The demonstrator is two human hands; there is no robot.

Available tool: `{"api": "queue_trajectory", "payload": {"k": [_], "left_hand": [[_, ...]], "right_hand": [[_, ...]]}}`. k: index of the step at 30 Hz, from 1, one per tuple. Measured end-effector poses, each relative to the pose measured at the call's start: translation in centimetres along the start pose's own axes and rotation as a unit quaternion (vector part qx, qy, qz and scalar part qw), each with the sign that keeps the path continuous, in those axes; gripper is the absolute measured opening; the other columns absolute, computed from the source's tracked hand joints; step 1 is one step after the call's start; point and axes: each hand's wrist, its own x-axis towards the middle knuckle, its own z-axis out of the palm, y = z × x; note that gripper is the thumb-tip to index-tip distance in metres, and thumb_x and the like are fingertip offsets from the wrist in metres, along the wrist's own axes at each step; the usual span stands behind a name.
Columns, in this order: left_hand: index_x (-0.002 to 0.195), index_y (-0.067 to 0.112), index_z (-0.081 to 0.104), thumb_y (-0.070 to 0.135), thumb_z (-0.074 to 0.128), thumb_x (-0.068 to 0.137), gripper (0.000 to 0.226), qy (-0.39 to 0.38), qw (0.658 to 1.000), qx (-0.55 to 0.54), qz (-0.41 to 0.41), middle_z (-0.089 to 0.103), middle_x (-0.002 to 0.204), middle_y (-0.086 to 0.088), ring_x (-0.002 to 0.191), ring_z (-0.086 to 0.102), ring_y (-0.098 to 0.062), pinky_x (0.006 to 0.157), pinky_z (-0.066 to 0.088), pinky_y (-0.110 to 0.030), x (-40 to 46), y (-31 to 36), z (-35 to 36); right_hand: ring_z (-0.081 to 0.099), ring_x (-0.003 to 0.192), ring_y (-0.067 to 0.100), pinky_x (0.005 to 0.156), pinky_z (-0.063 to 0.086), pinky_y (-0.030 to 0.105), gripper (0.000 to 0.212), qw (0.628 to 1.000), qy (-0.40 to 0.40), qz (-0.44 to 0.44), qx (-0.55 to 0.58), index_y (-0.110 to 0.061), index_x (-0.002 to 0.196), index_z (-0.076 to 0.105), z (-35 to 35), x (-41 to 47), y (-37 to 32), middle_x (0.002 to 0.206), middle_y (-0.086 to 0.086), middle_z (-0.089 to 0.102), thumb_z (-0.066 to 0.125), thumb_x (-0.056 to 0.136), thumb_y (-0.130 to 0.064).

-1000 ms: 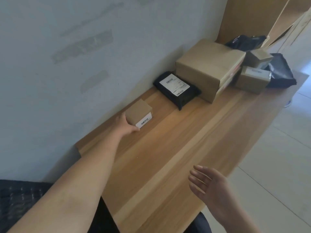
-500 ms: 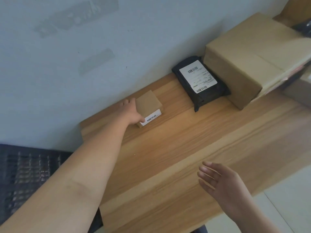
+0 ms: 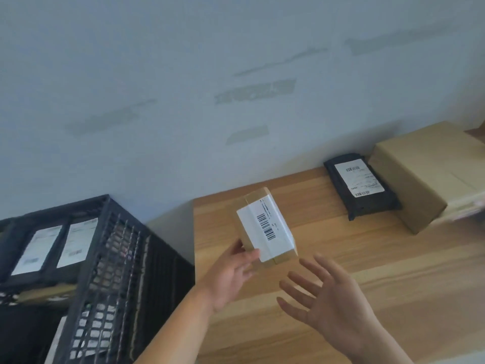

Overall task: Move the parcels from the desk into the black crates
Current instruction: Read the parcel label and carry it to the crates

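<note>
So the small brown cardboard box with the white barcode label (image 3: 266, 228) is up off the light wooden desk (image 3: 341, 258), tilted so the label side faces the camera. The left hand (image 3: 231, 274) grips it at its lower left corner, thumb curled over the near face by the label edge; the other fingers are tucked behind the box, so can't really see them. The box hangs over the left end of the desk, not far from the crate.

The right hand (image 3: 330, 303) floats just below and to the right of the box, palm up-ish, fingers spread and relaxed, not touching anything.

To the left, just beside the desk's end, sits the black slatted plastic crate (image 3: 123, 271). Inside it are a couple of dark parcels with white shipping labels (image 3: 55, 245), side by side, and something brown under them, a bit blurry.

Further back on the desk, against the pale wall (image 3: 183, 88), lies a flat black poly-bag parcel with a white label (image 3: 360, 185), and right beside it a big tan cardboard box (image 3: 430, 172), the two looking like they touch.
</note>
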Motion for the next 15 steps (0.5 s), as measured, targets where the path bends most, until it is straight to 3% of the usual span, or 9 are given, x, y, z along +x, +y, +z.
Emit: {"api": "queue_trajectory", "payload": {"k": [6, 10, 15], "left_hand": [[0.151, 0.021, 0.046, 0.043, 0.086, 0.08, 0.085, -0.012, 0.995, 0.013, 0.099, 0.058, 0.149, -0.01, 0.141, 0.053, -0.03, 0.119, 0.036, -0.054, -9.7, -0.9, -1.5], [0.154, 0.014, 0.042, 0.045, 0.087, 0.079, 0.093, 0.008, 0.991, 0.021, 0.131, 0.055, 0.152, -0.013, 0.145, 0.046, -0.031, 0.124, 0.026, -0.06, -15.1, -2.2, -3.1], [0.156, 0.019, 0.04, 0.051, 0.087, 0.077, 0.097, -0.009, 0.989, 0.027, 0.148, 0.054, 0.154, -0.009, 0.146, 0.045, -0.03, 0.123, 0.026, -0.062, -20.3, -3.5, -5.1]], "right_hand": [[0.067, 0.118, 0.051, 0.098, 0.052, 0.069, 0.056, 0.99, -0.127, 0.052, -0.031, -0.006, 0.125, 0.075, 4.4, -4.1, 5.9, 0.129, 0.029, 0.065, 0.081, 0.076, -0.034], [0.067, 0.116, 0.051, 0.103, 0.049, 0.069, 0.056, 0.986, -0.148, 0.037, -0.07, -0.005, 0.126, 0.074, 6.0, -5.9, 9.5, 0.117, 0.027, 0.07, 0.083, 0.076, -0.026], [0.065, 0.116, 0.056, 0.098, 0.052, 0.066, 0.059, 0.983, -0.157, 0.036, -0.084, -0.001, 0.122, 0.075, 6.9, -7.8, 13.3, 0.124, 0.033, 0.067, 0.089, 0.067, -0.015]]}}
